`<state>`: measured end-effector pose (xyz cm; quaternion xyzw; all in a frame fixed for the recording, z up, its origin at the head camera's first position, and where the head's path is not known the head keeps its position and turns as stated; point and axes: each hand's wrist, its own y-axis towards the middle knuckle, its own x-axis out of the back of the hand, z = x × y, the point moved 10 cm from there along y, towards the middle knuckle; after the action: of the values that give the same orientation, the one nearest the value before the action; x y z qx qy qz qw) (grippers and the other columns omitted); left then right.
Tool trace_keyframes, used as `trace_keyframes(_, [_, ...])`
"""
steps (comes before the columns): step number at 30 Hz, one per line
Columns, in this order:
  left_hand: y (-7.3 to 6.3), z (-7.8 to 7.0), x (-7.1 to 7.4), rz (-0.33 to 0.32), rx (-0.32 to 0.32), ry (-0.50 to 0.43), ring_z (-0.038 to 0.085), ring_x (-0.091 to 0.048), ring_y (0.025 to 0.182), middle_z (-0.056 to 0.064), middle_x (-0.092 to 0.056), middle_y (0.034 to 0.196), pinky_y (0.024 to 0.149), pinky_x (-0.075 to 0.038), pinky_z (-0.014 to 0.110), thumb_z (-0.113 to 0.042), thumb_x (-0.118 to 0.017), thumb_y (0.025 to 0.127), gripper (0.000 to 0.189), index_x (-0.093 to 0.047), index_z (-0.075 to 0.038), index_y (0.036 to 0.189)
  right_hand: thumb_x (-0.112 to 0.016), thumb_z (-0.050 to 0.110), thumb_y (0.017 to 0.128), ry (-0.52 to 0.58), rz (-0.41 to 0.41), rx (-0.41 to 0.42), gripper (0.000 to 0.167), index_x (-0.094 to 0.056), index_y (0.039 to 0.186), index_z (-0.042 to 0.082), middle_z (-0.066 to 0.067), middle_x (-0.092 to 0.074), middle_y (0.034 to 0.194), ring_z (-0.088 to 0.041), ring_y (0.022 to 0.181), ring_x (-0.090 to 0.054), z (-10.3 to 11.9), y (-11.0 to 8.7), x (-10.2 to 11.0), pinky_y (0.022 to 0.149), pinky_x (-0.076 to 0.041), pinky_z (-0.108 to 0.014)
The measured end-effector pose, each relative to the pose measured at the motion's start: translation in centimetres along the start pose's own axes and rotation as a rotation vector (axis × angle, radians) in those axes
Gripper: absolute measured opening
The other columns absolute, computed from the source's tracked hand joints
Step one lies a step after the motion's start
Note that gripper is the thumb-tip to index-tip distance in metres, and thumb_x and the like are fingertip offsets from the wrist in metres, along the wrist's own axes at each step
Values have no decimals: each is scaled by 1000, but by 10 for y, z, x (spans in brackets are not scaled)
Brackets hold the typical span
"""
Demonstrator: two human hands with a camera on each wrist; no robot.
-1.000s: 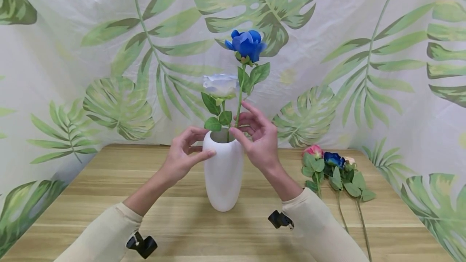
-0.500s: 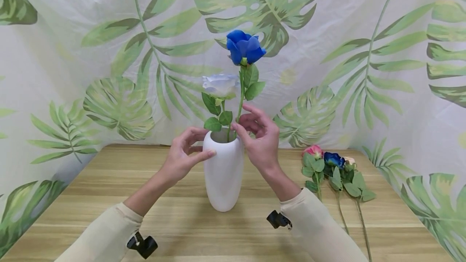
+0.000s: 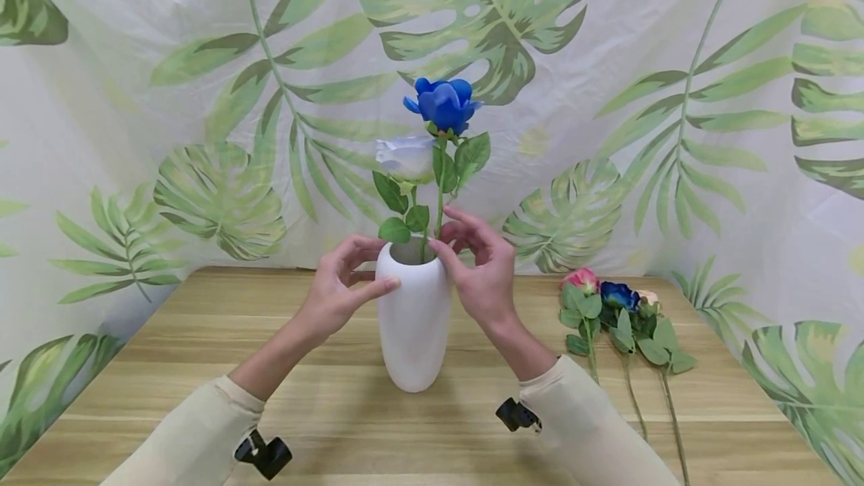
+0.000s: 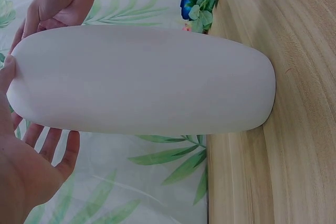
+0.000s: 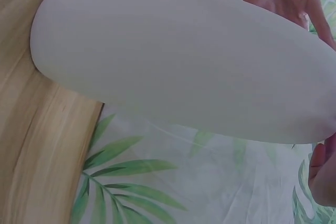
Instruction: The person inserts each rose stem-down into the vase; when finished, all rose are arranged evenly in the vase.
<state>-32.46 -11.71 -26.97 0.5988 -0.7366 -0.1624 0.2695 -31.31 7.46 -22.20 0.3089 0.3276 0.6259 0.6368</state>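
Note:
A tall white vase (image 3: 414, 328) stands upright on the wooden table, also filling the middle of both wrist views. My left hand (image 3: 340, 283) grips its upper left side, thumb in front and fingers behind. At the right of the rim my right hand (image 3: 482, 265) pinches the stem of a blue rose (image 3: 443, 105), whose lower end is hidden inside the vase. A white rose (image 3: 406, 158) with green leaves stands in the vase, left of and lower than the blue one. In the left wrist view the left fingers (image 4: 67, 153) lie along the vase's side.
On the table (image 3: 223, 321) to the right lie a pink rose (image 3: 582, 281), a dark blue rose (image 3: 619, 296) and a pale peach rose (image 3: 648, 298), stems toward me. A leaf-printed cloth (image 3: 324, 96) hangs behind the table.
The blue rose has turned about its stem and come down lower into the vase, with my right hand shifting slightly down. My left hand and the vase have stayed in place.

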Motion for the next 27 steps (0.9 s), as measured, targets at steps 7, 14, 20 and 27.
trace_keyframes(7, [0,0,0,-4,0,-6,11,-65,112,24,-63,125,88,-58,29,6,-75,87,40,-57,9,123,-75,-13,85,-35,-8,3,31,-70,116,-11,-26,-69,94,-12,87,-65,-1,-4,5,75,-53,-21])
trace_keyframes(14, [0,0,0,-9,-2,-5,12,-66,110,24,-63,123,88,-58,30,6,-75,87,40,-57,10,122,-75,-11,87,-66,0,8,22,-71,108,-11,-24,-69,97,-12,88,-64,-1,-10,11,75,-54,-21])
trace_keyframes(20, [0,-1,1,-12,-7,-11,12,-66,110,20,-63,122,88,-58,30,8,-75,86,39,-57,10,121,-77,-8,86,-64,-57,-64,26,-63,108,-11,-24,-68,98,-12,86,-66,-5,-9,21,71,-53,-21])
trace_keyframes(27, [0,0,1,-8,-4,-6,11,-66,110,22,-63,123,87,-58,31,8,-76,85,43,-57,10,123,-79,1,88,-46,-95,-239,51,-55,134,2,-21,-69,109,-21,94,-68,-20,0,25,77,-55,-24])
